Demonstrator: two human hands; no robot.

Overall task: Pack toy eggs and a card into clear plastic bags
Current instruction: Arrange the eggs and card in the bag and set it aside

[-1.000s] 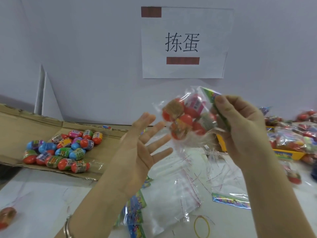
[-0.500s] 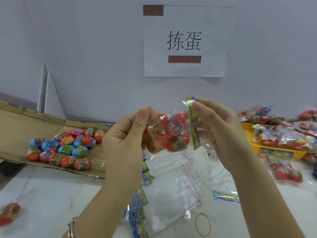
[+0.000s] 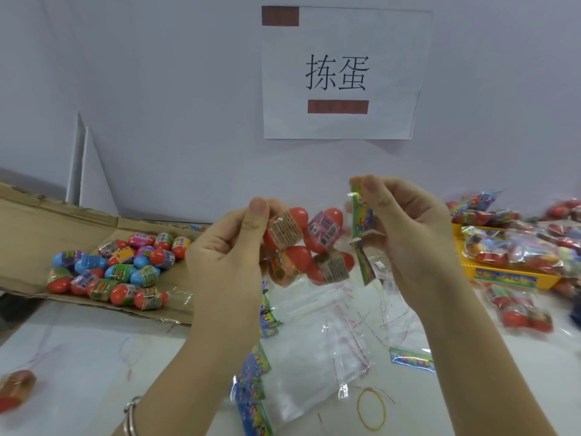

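Note:
Both hands hold a clear plastic bag (image 3: 309, 247) above the table, filled with several red toy eggs. My left hand (image 3: 226, 256) pinches its left end, thumb over an egg's label. My right hand (image 3: 405, 234) grips the right end, where a colourful card (image 3: 361, 221) stands on edge inside the bag. A pile of loose toy eggs (image 3: 119, 269) lies on flattened cardboard (image 3: 37, 221) to the left. Empty clear bags (image 3: 317, 366) lie on the table below my hands, with a row of cards (image 3: 254, 372) beside them.
Packed bags of eggs (image 3: 515, 247) are heaped on a yellow tray (image 3: 515, 278) at the right. A single egg (image 3: 15, 388) lies at the near left edge. A yellow rubber band (image 3: 372, 409) and a loose card (image 3: 412, 358) lie near the front. A paper sign (image 3: 342, 73) hangs on the wall.
My left hand, open and apart a second ago, has closed on the bag's left end. The bag has come down and toward the middle, now held between both hands.

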